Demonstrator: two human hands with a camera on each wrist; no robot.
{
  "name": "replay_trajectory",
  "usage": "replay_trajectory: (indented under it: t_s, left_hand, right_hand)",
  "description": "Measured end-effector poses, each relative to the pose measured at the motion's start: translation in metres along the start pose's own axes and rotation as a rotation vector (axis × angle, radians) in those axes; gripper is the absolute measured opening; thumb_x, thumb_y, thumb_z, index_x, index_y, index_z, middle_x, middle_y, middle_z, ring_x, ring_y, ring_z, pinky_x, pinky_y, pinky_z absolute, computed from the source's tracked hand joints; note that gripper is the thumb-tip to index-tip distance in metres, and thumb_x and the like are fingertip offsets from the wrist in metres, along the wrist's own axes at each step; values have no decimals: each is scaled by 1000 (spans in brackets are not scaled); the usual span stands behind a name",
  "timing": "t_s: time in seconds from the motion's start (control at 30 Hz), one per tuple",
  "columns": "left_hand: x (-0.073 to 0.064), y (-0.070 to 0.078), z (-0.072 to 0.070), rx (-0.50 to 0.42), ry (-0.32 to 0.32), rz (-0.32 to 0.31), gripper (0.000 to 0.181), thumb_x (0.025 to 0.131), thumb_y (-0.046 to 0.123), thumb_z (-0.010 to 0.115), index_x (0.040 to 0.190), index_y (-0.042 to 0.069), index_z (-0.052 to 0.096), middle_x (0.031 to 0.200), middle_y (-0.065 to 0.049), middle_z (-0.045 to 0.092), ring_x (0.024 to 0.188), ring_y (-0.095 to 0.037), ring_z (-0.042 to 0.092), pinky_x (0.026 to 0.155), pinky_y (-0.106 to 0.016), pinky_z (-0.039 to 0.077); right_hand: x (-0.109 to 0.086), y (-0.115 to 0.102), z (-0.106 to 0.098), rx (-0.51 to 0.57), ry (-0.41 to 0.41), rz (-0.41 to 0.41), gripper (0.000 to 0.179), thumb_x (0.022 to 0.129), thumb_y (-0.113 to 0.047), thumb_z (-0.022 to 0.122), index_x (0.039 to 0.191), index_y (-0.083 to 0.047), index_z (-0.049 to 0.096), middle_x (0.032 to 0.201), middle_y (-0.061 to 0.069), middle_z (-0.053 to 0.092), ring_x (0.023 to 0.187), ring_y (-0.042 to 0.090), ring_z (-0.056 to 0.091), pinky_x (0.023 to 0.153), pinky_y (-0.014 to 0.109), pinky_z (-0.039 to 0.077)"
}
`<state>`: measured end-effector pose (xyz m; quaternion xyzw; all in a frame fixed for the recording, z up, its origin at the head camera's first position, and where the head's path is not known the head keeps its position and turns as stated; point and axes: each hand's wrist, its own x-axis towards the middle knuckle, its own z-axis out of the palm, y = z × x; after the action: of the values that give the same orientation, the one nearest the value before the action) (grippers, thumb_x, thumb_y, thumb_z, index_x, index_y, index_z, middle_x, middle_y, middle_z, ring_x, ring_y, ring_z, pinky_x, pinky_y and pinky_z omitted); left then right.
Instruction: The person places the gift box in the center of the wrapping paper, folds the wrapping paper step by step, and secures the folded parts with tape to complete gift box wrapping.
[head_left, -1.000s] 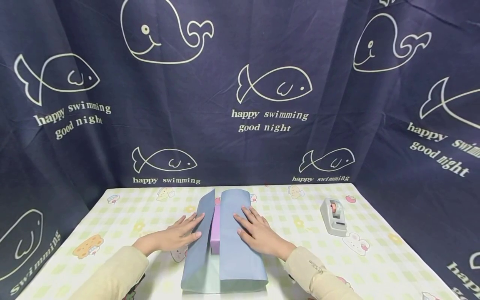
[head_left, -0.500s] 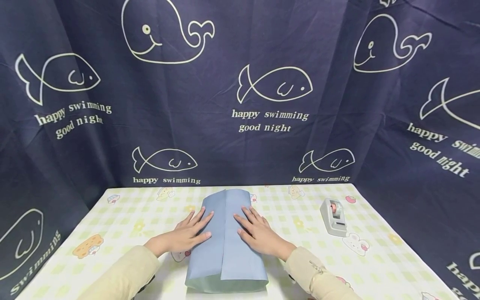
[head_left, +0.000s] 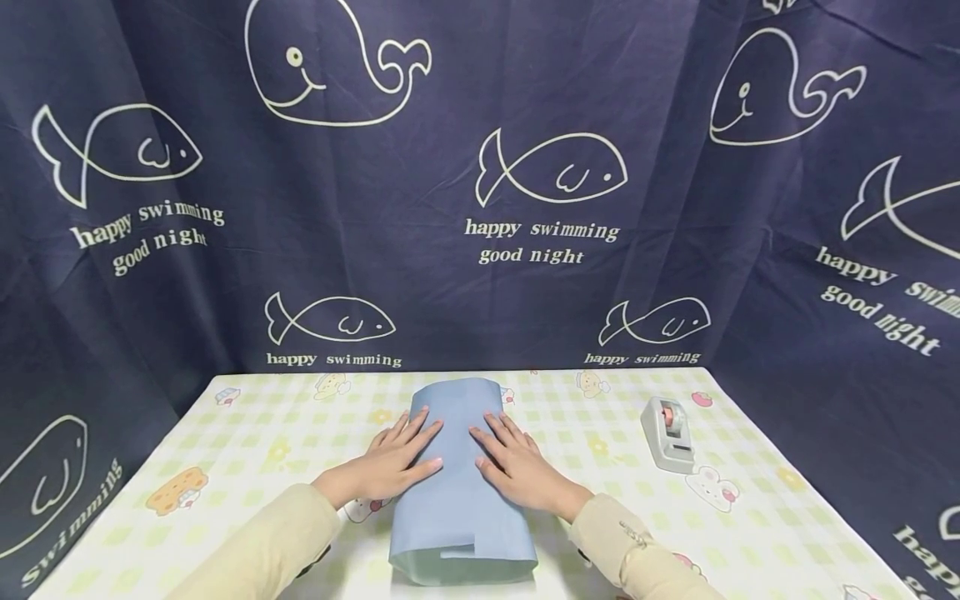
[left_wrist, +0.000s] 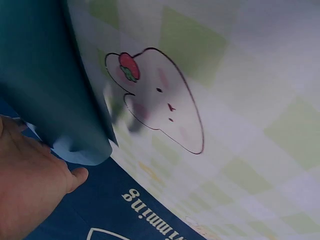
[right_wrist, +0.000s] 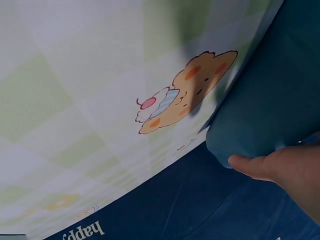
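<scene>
A sheet of blue paper (head_left: 457,500) with a paler green inside is folded into a flattened tube on the table, its near end gaping. At that end the left flap overlaps the right one. My left hand (head_left: 390,465) rests on the left side with fingers spread and fairly straight. Opposite it, my right hand (head_left: 521,467) lies on the right side, fingers also extended. Both wrist views show the paper's curved side, (left_wrist: 45,75) on the left and the paper (right_wrist: 275,90) on the right, with a thumb against it. Whatever lies inside the paper is hidden.
A grey tape dispenser (head_left: 667,433) with a reddish roll core stands at the right of the table. The checked tablecloth (head_left: 247,442) carries cartoon prints. A dark blue curtain (head_left: 427,233) with fish and whale drawings hangs behind and at both sides.
My left hand has moved right, bringing the left flap over onto the right flap. The purple box seen in the gap one second ago is now covered. My right hand stays nearly still.
</scene>
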<state>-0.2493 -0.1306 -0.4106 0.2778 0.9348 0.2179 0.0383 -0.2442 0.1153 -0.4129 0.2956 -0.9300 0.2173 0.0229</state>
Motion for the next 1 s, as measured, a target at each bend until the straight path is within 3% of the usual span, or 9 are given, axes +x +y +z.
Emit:
replay_trajectory:
  t_s: [0.2,0.5,0.7,1.0]
  left_hand:
    - [4,9,-2,20,-2,-11,63,94,49,37,146,16,23,154,-13,7,141,-38,1,107,-62,10]
    - [11,18,1,41,-5,4,63,94,48,38,146,15,24,154,-13,8,140,-38,3,107,-62,9]
    - [14,23,3,56,-7,10,64,94,49,38,146,14,24,154,-14,9,140,-38,5,107,-62,9]
    - [19,27,6,71,-3,-1,64,94,52,35,146,16,24,154,-12,10,141,-37,5,107,-61,10]
  right_hand:
    - [1,-1,1,28,23,1,55,98,-29,35,144,-1,23,151,15,19,140,37,11,106,63,13]
    - [2,-2,0,81,-3,28,55,100,-32,27,146,-5,15,153,14,14,141,34,5,106,64,8]
    - [2,-1,0,78,-11,22,55,100,-35,26,147,-8,17,153,14,11,142,34,5,106,64,7]
    - [1,1,1,54,-6,-3,52,99,-29,30,142,1,26,152,16,14,140,37,8,106,64,10]
